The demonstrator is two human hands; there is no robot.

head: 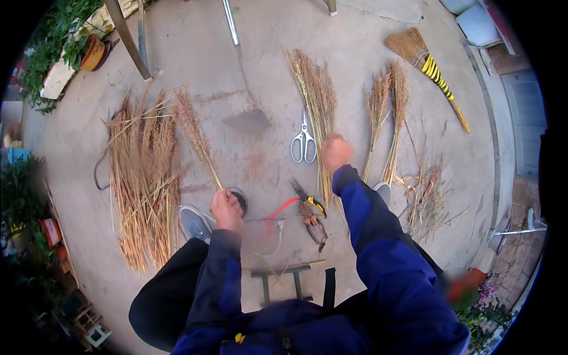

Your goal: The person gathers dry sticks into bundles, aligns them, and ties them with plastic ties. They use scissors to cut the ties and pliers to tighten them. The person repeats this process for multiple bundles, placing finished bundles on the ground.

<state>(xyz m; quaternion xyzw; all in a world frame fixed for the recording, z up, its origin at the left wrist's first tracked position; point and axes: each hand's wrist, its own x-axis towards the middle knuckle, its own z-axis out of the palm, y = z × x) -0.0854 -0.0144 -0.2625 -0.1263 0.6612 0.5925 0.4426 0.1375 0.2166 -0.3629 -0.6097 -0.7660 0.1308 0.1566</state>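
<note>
My left hand [227,207] grips the lower stalks of a thin broomcorn bundle [194,126], its seed heads pointing away from me. At the middle right, my right hand [336,151] is curled on the right side of another broomcorn bundle [313,88] lying on the concrete; its fingertips are hidden. Just left of that bundle lie scissors with pale handles [303,144]. Nearer to me are yellow-and-black pliers [309,198] and a second pair of pliers with worn orange handles [314,224]. A red strip [282,208] lies beside them.
A large broomcorn pile [144,177] lies left; two small bundles [376,120] [397,115] and loose stalk scraps [426,199] lie right. A finished broom [428,66] rests beyond them. A long-handled shovel [248,120] lies ahead. Close to me is a metal frame [282,271].
</note>
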